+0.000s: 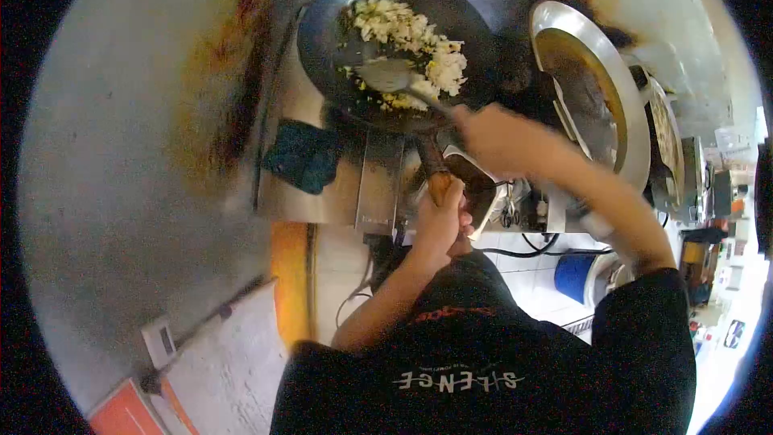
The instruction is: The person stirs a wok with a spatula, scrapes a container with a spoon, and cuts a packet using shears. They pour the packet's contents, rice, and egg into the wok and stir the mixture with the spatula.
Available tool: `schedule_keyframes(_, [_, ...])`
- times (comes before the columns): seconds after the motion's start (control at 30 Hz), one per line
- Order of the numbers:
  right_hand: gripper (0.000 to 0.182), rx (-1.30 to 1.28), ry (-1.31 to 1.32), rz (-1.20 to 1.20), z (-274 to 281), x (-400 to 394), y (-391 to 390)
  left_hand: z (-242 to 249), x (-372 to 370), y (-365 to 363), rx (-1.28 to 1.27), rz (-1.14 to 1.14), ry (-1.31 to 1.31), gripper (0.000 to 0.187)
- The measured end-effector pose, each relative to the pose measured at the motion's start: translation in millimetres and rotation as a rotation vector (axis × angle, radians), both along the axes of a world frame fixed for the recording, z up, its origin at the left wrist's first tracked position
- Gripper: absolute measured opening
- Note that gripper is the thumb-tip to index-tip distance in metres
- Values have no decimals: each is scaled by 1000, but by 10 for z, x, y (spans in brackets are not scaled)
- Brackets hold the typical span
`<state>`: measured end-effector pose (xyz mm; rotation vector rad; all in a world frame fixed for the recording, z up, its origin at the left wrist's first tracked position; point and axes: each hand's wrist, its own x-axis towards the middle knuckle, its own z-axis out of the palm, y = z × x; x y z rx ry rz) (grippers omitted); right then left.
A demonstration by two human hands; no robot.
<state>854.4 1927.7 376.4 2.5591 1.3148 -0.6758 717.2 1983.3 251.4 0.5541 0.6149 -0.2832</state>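
A dark wok (322,40) holds rice mixed with green and yellow bits (403,28). My left hand (441,224) is wrapped round the wok's wooden handle (436,163), below the pan. On the right, my right hand (498,138) grips the shaft of a metal ladle (385,76), whose bowl lies among the rice inside the wok. The right hand is slightly blurred, and its palm side is hidden.
A dark cloth (304,155) lies on the steel counter (294,201) left of the handle. A large round metal pan (636,125) stands at the right. Below are a blue bucket (574,276) and black cables. A stained wall (129,113) rises at the left.
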Motion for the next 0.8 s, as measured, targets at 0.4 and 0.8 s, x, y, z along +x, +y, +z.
schedule_keyframes(0.4, [53, 5, 38, -214, -198, -171, 76, -2, -84, -26, -98, 10, 57, 18])
schedule_keyframes(0.8, [21, -303, 215, -10, 756, 480, 365, -57, -51, -34, 169, -59, 16, 30])
